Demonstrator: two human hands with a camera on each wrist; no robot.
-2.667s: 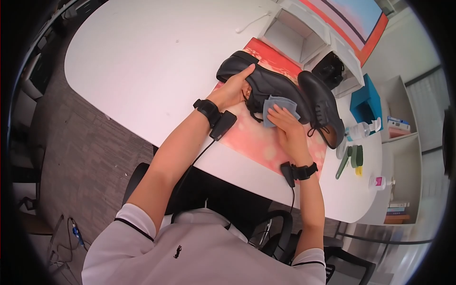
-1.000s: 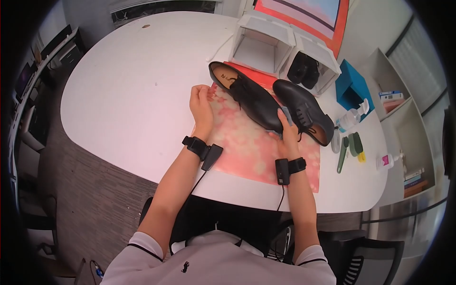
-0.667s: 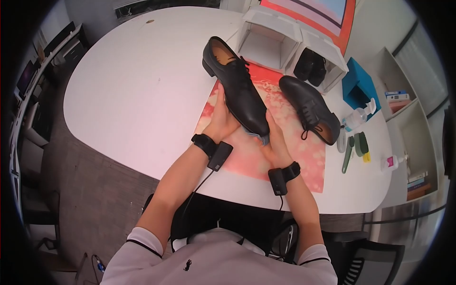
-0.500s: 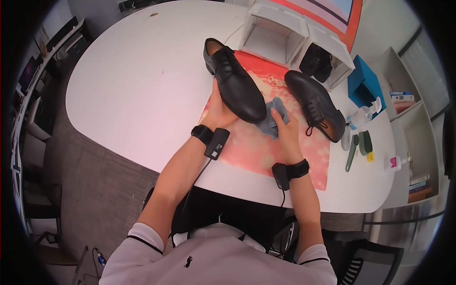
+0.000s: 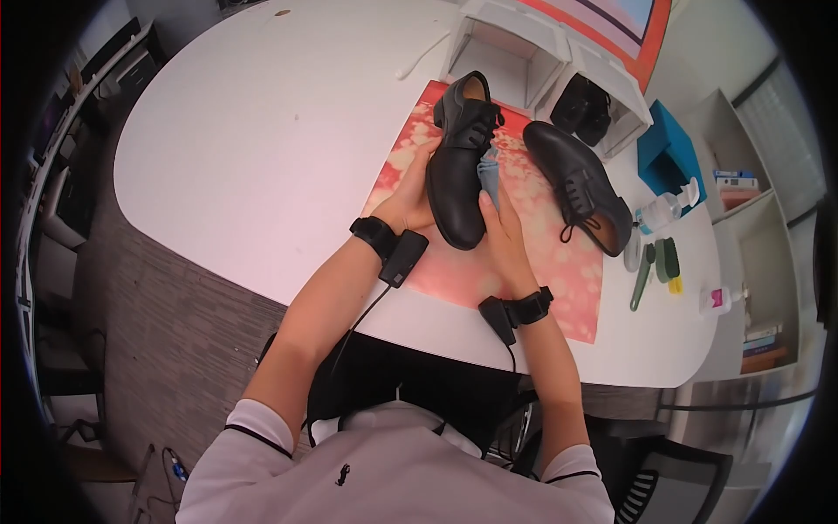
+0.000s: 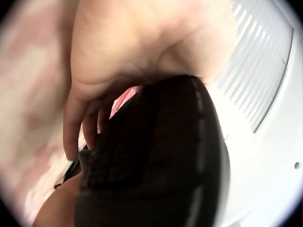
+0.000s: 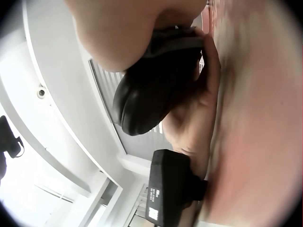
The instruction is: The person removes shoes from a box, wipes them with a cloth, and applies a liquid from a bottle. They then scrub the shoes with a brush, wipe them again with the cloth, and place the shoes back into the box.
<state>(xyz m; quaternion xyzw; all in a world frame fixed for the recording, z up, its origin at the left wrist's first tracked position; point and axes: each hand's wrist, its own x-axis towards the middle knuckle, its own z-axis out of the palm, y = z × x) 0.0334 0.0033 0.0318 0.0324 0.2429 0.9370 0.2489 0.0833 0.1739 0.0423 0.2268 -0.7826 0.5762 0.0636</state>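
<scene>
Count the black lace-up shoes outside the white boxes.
2: the first shoe is held up in the left hand; the second shoe lies to its right, mostly on the red patterned mat.

left wrist device (image 7: pixel 166 187): tiny white print on the black casing plus a small code-like patch, way too blurry to read
pump bottle (image 5: pixel 659 214): blue-ish label, can't make out a word
smaller bottle (image 5: pixel 717 299): pink label, same deal
book spines (image 5: pixel 736 182): too small to read
shirt (image 5: pixel 393 476): little dark logo, no letters I can make out
</scene>
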